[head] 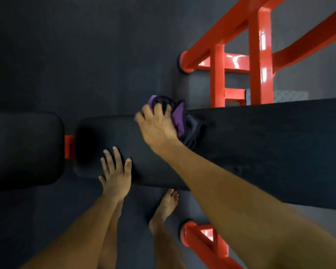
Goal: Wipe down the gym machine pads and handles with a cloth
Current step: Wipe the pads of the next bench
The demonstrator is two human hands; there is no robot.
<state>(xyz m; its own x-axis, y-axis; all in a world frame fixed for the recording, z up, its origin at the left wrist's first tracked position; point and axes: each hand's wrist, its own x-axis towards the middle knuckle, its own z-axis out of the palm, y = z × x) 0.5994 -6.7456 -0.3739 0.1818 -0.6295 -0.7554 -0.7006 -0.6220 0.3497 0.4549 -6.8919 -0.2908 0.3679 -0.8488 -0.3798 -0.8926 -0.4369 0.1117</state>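
A long black bench pad (250, 140) runs across the view from right to middle, with a second black seat pad (23, 148) to its left. My right hand (155, 125) grips a purple and dark cloth (179, 118) at the far edge of the long pad, fingers curled over the bunched fabric. My left hand (114, 174) lies flat with straight fingers on the pad's near edge, close to its left end.
The red steel frame (258, 61) of the machine rises at the upper right, and another red frame foot (200, 237) stands on the floor at the bottom. A red bracket (69, 146) joins the two pads. My bare feet (167, 204) stand on the dark rubber floor.
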